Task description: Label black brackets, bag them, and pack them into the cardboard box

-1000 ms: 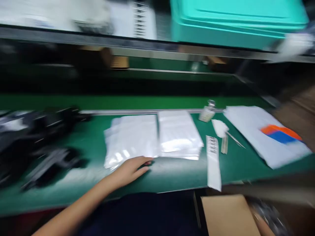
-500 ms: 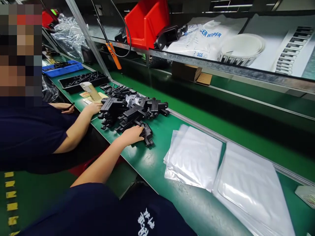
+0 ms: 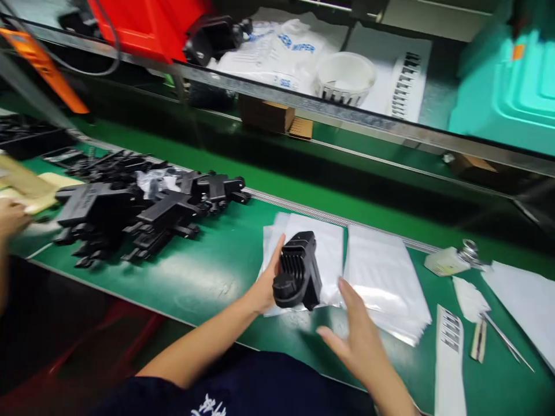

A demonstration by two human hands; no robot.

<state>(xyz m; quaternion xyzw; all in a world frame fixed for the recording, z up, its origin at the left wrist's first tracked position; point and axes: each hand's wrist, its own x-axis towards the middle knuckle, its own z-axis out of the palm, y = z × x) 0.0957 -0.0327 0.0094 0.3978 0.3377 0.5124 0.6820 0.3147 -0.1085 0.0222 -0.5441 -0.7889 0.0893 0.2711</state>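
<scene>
My left hand (image 3: 264,290) is closed around a black plastic part (image 3: 299,268) with ribs and a round knob, held above the bench. Its fingers are partly hidden behind the part. To the right of it, my right hand (image 3: 358,332) is open with thumb and fingers apart, touching nothing. Behind the held part lies a stack of clear plastic bags (image 3: 325,228), and a second stack of bags (image 3: 377,260) lies to its right. A pile of similar black parts (image 3: 167,211) sits on the bench to the left.
A shelf edge (image 3: 277,86) crosses above the bench, with a red bin (image 3: 147,26) and a teal case (image 3: 507,92) on it. At the right lie a small bottle (image 3: 448,262), tweezers (image 3: 507,341) and a label strip (image 3: 450,358). A co-worker's hand (image 3: 12,216) is at the left edge.
My left hand has lifted a black part from the near side of the pile and brought it right, over the bags. My right hand has come into view. The camera has turned right.
</scene>
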